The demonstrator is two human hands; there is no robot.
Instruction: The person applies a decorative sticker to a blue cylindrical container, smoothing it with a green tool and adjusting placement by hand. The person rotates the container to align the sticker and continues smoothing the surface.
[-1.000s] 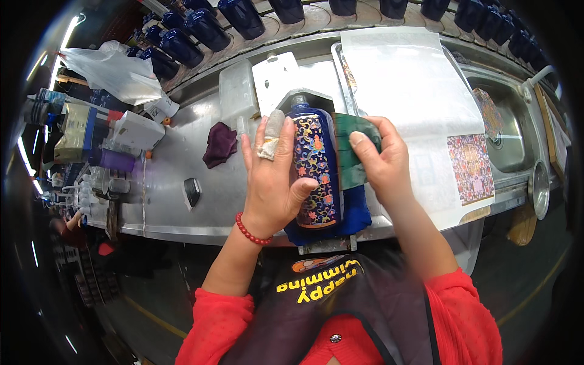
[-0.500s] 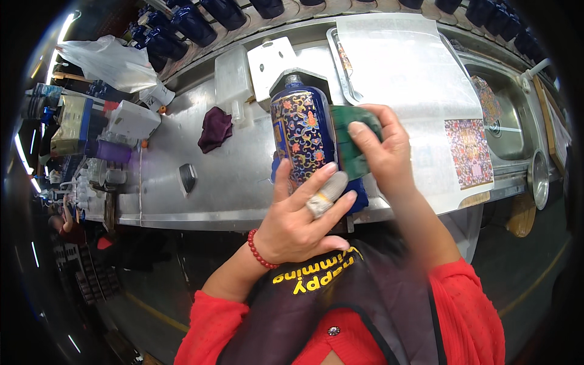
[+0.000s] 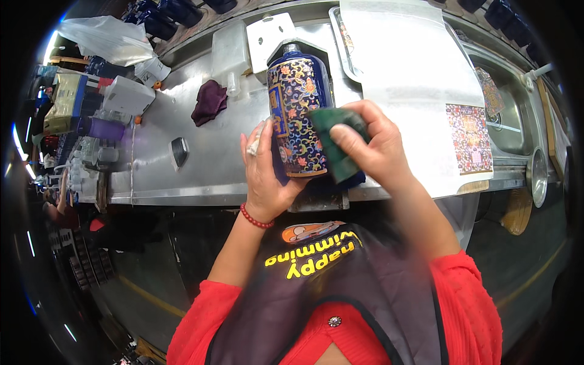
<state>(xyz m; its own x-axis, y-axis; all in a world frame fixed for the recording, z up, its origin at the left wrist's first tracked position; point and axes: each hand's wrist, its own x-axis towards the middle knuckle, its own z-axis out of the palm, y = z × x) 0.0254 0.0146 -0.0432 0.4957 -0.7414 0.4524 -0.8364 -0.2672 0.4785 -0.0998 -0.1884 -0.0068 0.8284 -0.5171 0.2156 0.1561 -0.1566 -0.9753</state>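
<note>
A dark blue bottle (image 3: 298, 115) with a colourful floral decal lies on its side in a cradle on the steel bench, its neck pointing away from me. My left hand (image 3: 266, 173) cups its near left side, fingers along the glass and thumb by the base. One finger of that hand wears a whitish cover, and red beads circle the wrist. In my right hand (image 3: 368, 143), pinched between thumb and fingers, is a dark green flat pad (image 3: 338, 145), its edge against the bottle's right side. Blue cloth (image 3: 356, 181) shows under the bottle's near end.
A purple cloth (image 3: 210, 103) and a small dark-and-white block (image 3: 179, 152) lie on the bench (image 3: 164, 182) to the left. White sheets (image 3: 401, 79) cover a tray on the right, with a printed decal sheet (image 3: 469, 140) beside the sink (image 3: 514, 134). Blue bottles (image 3: 179, 11) line the back.
My left hand has moved from the top of the bottle to its left side, uncovering the lower decal. The green pad has shifted left onto the bottle's side.
</note>
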